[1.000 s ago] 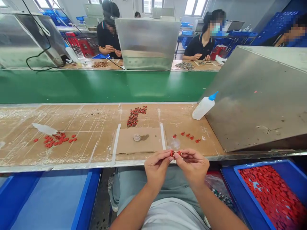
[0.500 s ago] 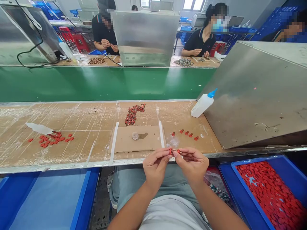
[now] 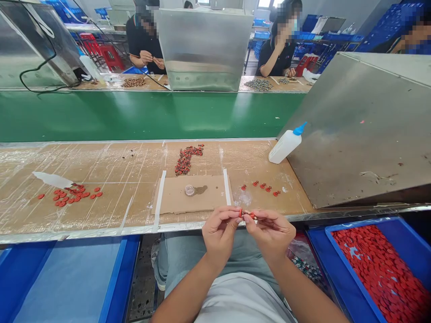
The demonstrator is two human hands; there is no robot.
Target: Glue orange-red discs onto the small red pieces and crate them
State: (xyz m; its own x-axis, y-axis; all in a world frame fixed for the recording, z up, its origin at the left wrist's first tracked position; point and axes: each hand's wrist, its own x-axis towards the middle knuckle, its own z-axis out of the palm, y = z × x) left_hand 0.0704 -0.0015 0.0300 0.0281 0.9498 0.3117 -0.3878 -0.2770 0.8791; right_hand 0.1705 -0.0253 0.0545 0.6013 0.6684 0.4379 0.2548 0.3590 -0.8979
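My left hand (image 3: 218,233) pinches a red disc (image 3: 240,213) at the table's front edge. Against it, my right hand (image 3: 272,234) grips a small red-and-metal piece (image 3: 252,216) between thumb and fingers. Fingertips partly hide where the two parts meet. Just beyond lies a cardboard pad (image 3: 175,199), taped down at both sides, bearing a small round dish (image 3: 189,190) beside a wet-looking stain. Several red pieces with metal tops (image 3: 262,185) stand right of the pad. Behind it is a heap of small red-and-dark metal pieces (image 3: 184,162).
Loose red discs (image 3: 77,194) lie at left by a white strip (image 3: 52,179). A white bottle with a blue tip (image 3: 285,146) leans near a large metal box (image 3: 363,134). A blue tray of red discs (image 3: 377,269) sits lower right. Co-workers sit beyond the green belt (image 3: 134,116).
Both hands keep nearly the same pose, with the held parts still together. Across the belt, the co-worker at right has raised a hand to the face. The view has shifted slightly.
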